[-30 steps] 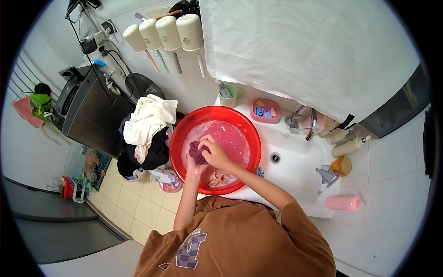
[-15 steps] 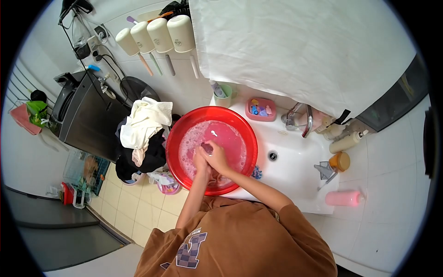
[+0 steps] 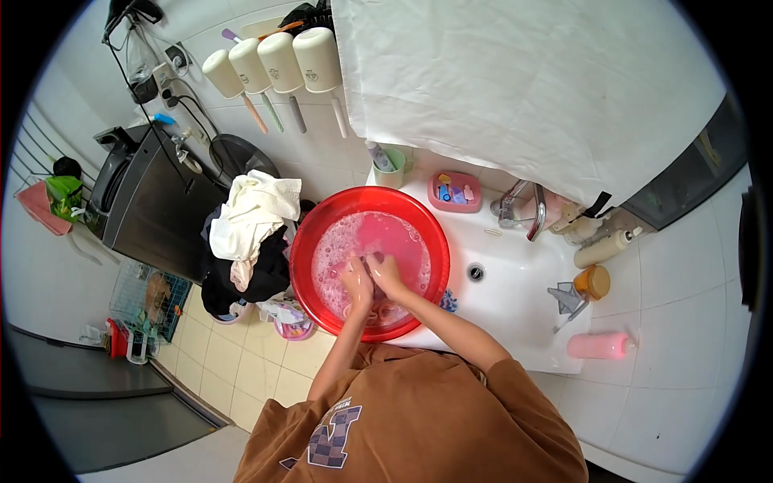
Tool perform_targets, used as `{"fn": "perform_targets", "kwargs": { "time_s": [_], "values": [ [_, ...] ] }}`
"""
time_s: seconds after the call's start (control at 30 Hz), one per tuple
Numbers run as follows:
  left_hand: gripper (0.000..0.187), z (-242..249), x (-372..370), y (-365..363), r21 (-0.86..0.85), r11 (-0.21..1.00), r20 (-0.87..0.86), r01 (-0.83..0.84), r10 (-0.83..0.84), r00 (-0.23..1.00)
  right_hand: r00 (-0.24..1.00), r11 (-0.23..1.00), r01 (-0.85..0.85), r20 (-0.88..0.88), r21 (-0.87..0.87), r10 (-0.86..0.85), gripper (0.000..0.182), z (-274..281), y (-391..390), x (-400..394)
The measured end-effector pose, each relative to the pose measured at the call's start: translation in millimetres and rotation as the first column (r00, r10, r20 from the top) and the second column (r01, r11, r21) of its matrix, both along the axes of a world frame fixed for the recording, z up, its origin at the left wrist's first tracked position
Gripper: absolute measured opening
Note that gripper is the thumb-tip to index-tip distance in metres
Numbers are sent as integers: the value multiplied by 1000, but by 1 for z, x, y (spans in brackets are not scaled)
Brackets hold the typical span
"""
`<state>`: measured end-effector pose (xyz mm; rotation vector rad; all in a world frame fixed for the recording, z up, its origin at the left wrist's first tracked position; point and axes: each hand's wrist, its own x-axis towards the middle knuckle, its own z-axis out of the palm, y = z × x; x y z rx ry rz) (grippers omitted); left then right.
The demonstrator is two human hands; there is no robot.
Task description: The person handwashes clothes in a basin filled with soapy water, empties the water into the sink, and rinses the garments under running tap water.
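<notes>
A big red basin [image 3: 437, 249] holds pinkish, sudsy water. Over the water, my left hand [image 3: 357, 279] and my right hand [image 3: 387, 274] are side by side with fingers curled inward. Between their fingertips shows a small dark purplish piece of cloth [image 3: 371, 261], which both hands grip; most of it is hidden by the fingers. Pale pinkish fabric [image 3: 387, 312] lies in the water just below my wrists, partly covered by the forearms.
The basin stands at the left end of a white sink [image 3: 515, 306] with a chrome faucet [image 3: 538, 213]. Left of it is a pile of clothes [image 3: 250, 217]. A pink soap box [image 3: 455, 191] and a green cup [image 3: 390, 169] stand behind. A pink bottle [image 3: 600, 346] lies right.
My hands, stacked together half a second ago, have drawn slightly apart and now sit side by side, a little lower. The dark cloth has shifted right and down with them.
</notes>
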<state>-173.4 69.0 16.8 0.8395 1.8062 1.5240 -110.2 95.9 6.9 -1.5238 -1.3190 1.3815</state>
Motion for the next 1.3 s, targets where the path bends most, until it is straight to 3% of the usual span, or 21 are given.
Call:
{"fn": "perform_targets", "kwargs": {
  "time_s": [0.03,0.1,0.17,0.2,0.27,0.33,0.37,0.4,0.43,0.5,0.57,0.6,0.63,0.67,0.73,0.8,1.0,1.07,1.23,1.3],
  "values": [
    [44,5,2,-2,-41,999,-17,31,-32,999,1000,1000,0,-1,0,0,28,0,-1,3],
    [44,19,2,-6,-83,995,-34,61,-64,997,931,970,-30,-359,-242,-61,29,1,-2,10],
    [45,25,-2,-5,8,972,-30,234,-234,972,924,962,-89,-383,-257,-17,28,3,2,23],
    [45,25,-4,-3,7,972,-31,234,-234,972,913,951,-148,-407,-272,26,26,4,3,26],
    [47,26,-10,4,-132,929,190,346,-319,928,923,975,-142,-379,-168,68,25,9,1,24],
    [43,15,-11,11,-103,920,227,379,-349,909,886,995,31,-457,-100,-74,25,19,-2,18],
    [40,13,-11,13,-72,909,263,410,-379,887,886,995,32,-458,-99,-74,25,20,-2,21],
    [40,10,-12,14,-72,909,262,411,-380,887,817,979,-96,-576,-182,-27,26,22,-1,26],
    [37,8,-13,15,-60,903,367,424,-375,851,728,942,-231,-686,-242,2,26,23,0,29],
    [34,4,-13,17,-43,898,465,438,-370,804,747,959,-180,-664,-221,-13,26,15,0,30],
    [30,-1,-10,14,-53,939,210,340,-322,923,765,970,-132,-643,-204,-31,27,15,-7,28],
    [30,0,-8,13,-54,939,209,340,-322,923,847,982,-45,-528,-182,-58,26,24,-13,25],
    [28,0,-4,13,-95,965,123,242,-230,965,910,988,38,-403,-147,-95,25,30,-17,22],
    [26,5,1,12,-129,982,33,142,-138,990,911,988,41,-401,-149,-99,25,22,-18,20],
    [30,15,7,6,-135,980,-32,147,-153,988,912,986,160,-376,-38,-163,23,7,-19,16],
    [35,38,13,1,-293,932,-301,212,-300,905,891,979,173,-407,-105,-201,24,6,-18,15],
    [34,23,18,-4,-103,943,-340,317,-333,879,912,978,173,-358,-113,-202,28,-10,-12,20],
    [34,24,23,-5,-58,948,-359,314,-313,879,939,956,175,-252,-235,-234,32,-8,-9,22],
    [28,26,26,-9,30,946,-484,323,-269,833,928,946,118,-304,-301,-213,33,-14,-8,26],
    [29,24,25,-11,-7,941,-494,340,-299,817,918,937,120,-323,-328,-231,32,-6,-7,26]
  ]
}}
